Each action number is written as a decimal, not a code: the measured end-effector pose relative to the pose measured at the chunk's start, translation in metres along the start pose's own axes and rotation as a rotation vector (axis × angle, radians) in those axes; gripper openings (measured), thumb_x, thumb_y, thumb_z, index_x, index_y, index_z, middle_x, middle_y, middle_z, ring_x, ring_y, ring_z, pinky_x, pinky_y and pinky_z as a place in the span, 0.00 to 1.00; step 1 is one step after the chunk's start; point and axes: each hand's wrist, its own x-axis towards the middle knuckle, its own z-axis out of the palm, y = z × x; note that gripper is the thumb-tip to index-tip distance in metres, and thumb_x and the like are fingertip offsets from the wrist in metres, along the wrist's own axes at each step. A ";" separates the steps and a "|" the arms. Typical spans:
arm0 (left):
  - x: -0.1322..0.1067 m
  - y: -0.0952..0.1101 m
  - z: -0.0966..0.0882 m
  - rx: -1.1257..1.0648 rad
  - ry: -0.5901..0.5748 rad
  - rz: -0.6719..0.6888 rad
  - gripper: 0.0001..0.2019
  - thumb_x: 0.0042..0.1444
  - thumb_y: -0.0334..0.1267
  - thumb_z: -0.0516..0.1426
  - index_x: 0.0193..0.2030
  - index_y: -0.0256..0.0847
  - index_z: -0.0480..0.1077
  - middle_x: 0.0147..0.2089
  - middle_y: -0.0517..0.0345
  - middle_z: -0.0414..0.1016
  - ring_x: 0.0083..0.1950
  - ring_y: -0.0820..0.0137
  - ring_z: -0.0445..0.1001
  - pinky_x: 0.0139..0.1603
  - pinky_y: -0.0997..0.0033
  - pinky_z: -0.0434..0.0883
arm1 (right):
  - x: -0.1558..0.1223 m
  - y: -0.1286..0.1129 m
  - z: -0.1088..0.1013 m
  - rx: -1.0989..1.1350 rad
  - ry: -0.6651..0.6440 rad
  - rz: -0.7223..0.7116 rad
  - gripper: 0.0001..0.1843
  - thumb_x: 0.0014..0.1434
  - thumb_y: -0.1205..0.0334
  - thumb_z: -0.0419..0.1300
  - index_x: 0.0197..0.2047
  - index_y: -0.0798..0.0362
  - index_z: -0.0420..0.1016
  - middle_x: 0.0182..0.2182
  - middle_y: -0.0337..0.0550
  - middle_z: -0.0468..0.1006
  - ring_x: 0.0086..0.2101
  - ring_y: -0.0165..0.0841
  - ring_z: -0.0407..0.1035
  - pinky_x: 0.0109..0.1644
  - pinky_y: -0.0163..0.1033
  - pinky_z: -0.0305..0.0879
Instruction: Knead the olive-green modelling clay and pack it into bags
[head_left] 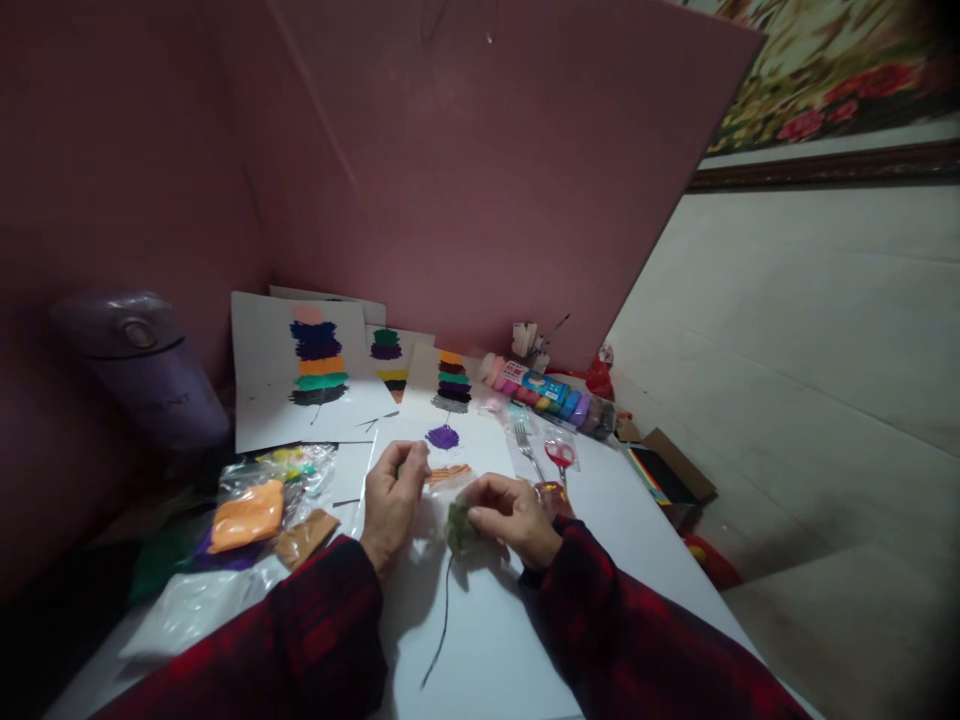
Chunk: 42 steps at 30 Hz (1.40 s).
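My right hand (514,517) is closed in a pinch on a soft-looking dark green lump (459,527); I cannot tell whether a clear bag surrounds it. My left hand (394,500) is closed with the fingertips together, a trace of green at them, and what it holds is mostly hidden. Both hands hover over a white sheet (487,440). On the sheet, a textured purple patch (442,437) and orange-brown strips (448,474) show just beyond my fingers. Below the green lump, a thin dark wavy line (444,630) runs toward me.
Left are bagged orange clay (246,515), a white bag (199,610) and a purple bottle (150,370). Behind stand sheets with coloured bands (259,380). Right lie a fork (529,450), red-handled scissors (560,455) and a pack of coloured clay (551,392). A pink panel (480,200) rises behind.
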 end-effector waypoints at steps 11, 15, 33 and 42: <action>-0.005 0.007 0.004 0.249 -0.028 0.240 0.05 0.60 0.36 0.54 0.37 0.41 0.71 0.32 0.57 0.73 0.34 0.67 0.72 0.36 0.69 0.69 | -0.013 -0.041 -0.058 -0.802 0.461 -0.515 0.09 0.62 0.57 0.60 0.35 0.50 0.80 0.30 0.46 0.79 0.29 0.37 0.70 0.36 0.43 0.66; -0.008 0.007 0.005 0.385 -0.196 0.535 0.07 0.64 0.33 0.51 0.36 0.41 0.69 0.33 0.55 0.72 0.34 0.68 0.72 0.36 0.69 0.69 | -0.028 -0.056 -0.098 -1.057 0.362 -0.221 0.10 0.59 0.57 0.61 0.40 0.51 0.80 0.36 0.46 0.81 0.32 0.38 0.72 0.38 0.43 0.67; -0.016 -0.001 0.005 0.495 -0.286 1.103 0.12 0.60 0.24 0.55 0.49 0.36 0.67 0.44 0.46 0.72 0.45 0.62 0.71 0.44 0.61 0.72 | -0.050 -0.029 -0.096 -1.060 0.019 -0.161 0.20 0.49 0.76 0.57 0.46 0.55 0.75 0.41 0.47 0.73 0.39 0.36 0.70 0.44 0.41 0.67; -0.015 -0.002 0.006 0.381 -0.431 0.780 0.16 0.62 0.32 0.56 0.56 0.37 0.65 0.47 0.45 0.70 0.46 0.63 0.72 0.46 0.62 0.75 | -0.045 -0.058 -0.053 -1.011 0.170 -0.327 0.07 0.62 0.63 0.54 0.37 0.53 0.73 0.26 0.40 0.73 0.25 0.31 0.67 0.29 0.36 0.62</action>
